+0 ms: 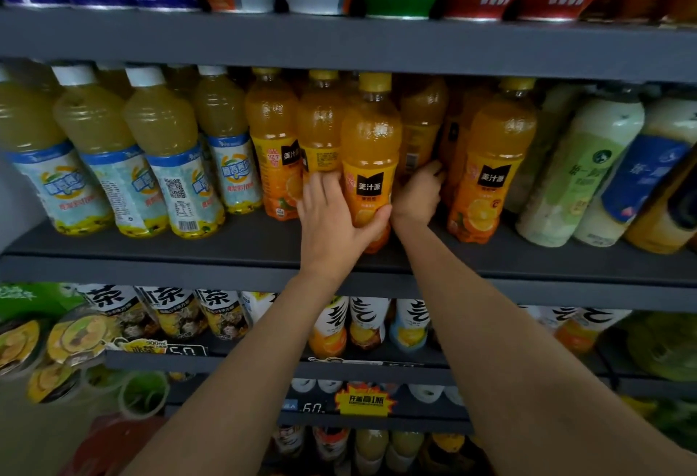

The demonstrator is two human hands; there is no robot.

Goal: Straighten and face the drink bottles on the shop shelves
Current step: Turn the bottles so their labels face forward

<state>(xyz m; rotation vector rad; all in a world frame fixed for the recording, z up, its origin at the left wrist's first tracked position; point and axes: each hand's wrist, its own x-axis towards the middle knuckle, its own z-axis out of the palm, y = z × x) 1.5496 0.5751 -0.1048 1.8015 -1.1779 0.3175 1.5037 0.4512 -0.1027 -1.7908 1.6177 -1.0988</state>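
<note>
1. Left hand (332,219): wrapped round the lower body of the front orange juice bottle (371,159). The thumb crosses the bottle's front below the label; the fingers pass behind its left side. The bottle stands upright near the front edge of the middle shelf (226,245), roughly at the middle of the shelf's width.
2. Right hand (418,193): just right of the same bottle, reaching deeper into the shelf. The fingers curl toward a rear orange juice bottle (420,125) in the second row. Whether they actually grip it cannot be told, because the fingertips are hidden.
3. Appearance of the held bottle: clear plastic, orange liquid, yellow cap, orange-yellow label with a black panel bearing white characters. The panel faces forward.
4. Count, middle shelf, left end to right end:
   - Four pale yellow juice bottles (162,144) in the front row, with white caps and blue-and-white labels; the third shows its barcode side outward.
   - Three orange juice bottles with forward-facing black panels: one left of the left hand (273,144), the held one, and one right of the right hand (494,162). More stand behind; their number cannot be told.
   - Two milky green-labelled bottles (588,159) and one blue-labelled bottle (648,174) at the right end.
5. Top shelf (339,45): a row of cans, blue, orange-white, green and red from left to right.
6. Lower shelf (264,360): tea bottles with white labels and large black characters.
</note>
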